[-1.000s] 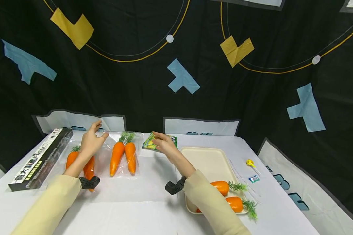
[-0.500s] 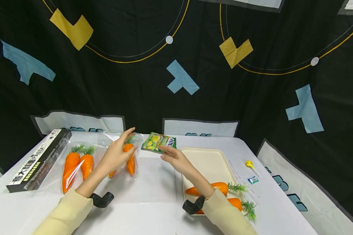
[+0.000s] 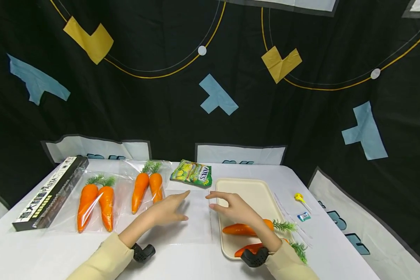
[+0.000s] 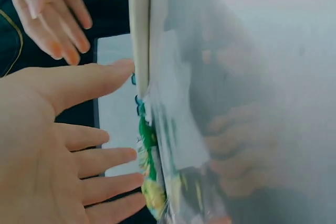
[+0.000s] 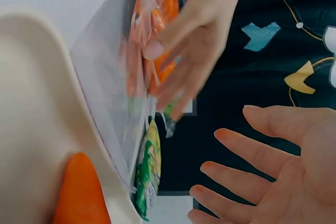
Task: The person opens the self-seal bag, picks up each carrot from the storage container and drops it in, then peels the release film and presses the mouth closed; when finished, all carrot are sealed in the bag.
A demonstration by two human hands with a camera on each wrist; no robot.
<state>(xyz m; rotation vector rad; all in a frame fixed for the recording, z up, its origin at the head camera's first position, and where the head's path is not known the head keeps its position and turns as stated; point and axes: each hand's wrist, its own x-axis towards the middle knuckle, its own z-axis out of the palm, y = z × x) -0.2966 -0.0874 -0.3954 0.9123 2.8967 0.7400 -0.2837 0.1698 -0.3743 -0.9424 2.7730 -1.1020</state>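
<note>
My left hand (image 3: 168, 212) hovers open, fingers straight, over a flat empty clear bag (image 3: 196, 223) on the white table; in the left wrist view its palm (image 4: 47, 145) holds nothing. My right hand (image 3: 231, 209) is open just right of it, above the left rim of a cream tray (image 3: 252, 188). On the tray lie two loose carrots (image 3: 246, 228), partly hidden by my right forearm. The right wrist view shows the right hand (image 5: 273, 177) empty, with the left hand (image 5: 194, 40) and the clear bag (image 5: 105, 87) beyond it.
Two clear bags, each with a pair of carrots (image 3: 147, 186) (image 3: 96, 200), lie at the left. A long black pasta box (image 3: 49, 192) sits along the left edge. A green snack packet (image 3: 192, 173) lies behind the hands. A yellow lollipop (image 3: 298, 197) and a small wrapper (image 3: 303, 216) lie right of the tray.
Both hands have drawn back toward me from the far bags and the snack packet. The left hand moved right, off the bagged carrots, to the empty clear bag.
</note>
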